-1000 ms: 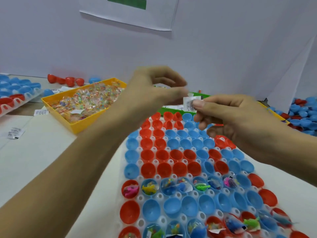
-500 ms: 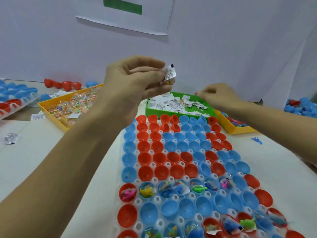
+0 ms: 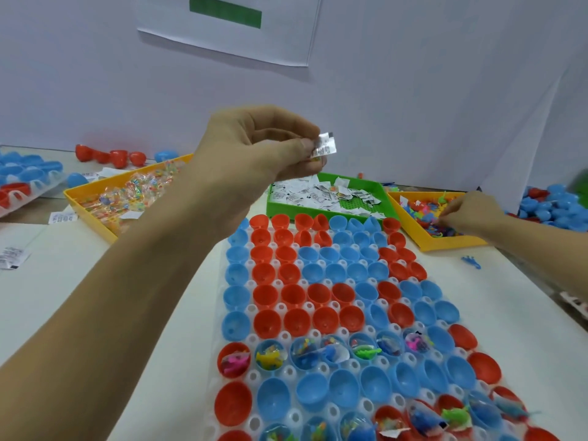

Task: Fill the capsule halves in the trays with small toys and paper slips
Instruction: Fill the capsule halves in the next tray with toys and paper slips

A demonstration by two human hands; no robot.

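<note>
My left hand [image 3: 264,144] is raised above the table and pinches a small printed paper slip [image 3: 325,147] between thumb and fingers. My right hand [image 3: 467,211] reaches into the yellow tray [image 3: 445,243] of small coloured toys [image 3: 423,214] at the right, fingertips curled down among them. Below lies a clear tray [image 3: 286,374] with rows of red and blue capsule halves [image 3: 296,319]. One near row and part of the nearest row hold toys and slips; the rest look hollow.
A green tray [image 3: 369,186] of paper slips stands behind the capsule tray. A yellow tray [image 3: 82,198] of wrapped bits stands at left, with loose capsules [image 3: 111,154] behind it. Another capsule tray [image 3: 19,183] lies far left, a capsule heap [image 3: 547,202] far right.
My right hand left the slip to my left hand and moved right, from the green tray into the yellow toy tray. My left hand stays raised with the slip.
</note>
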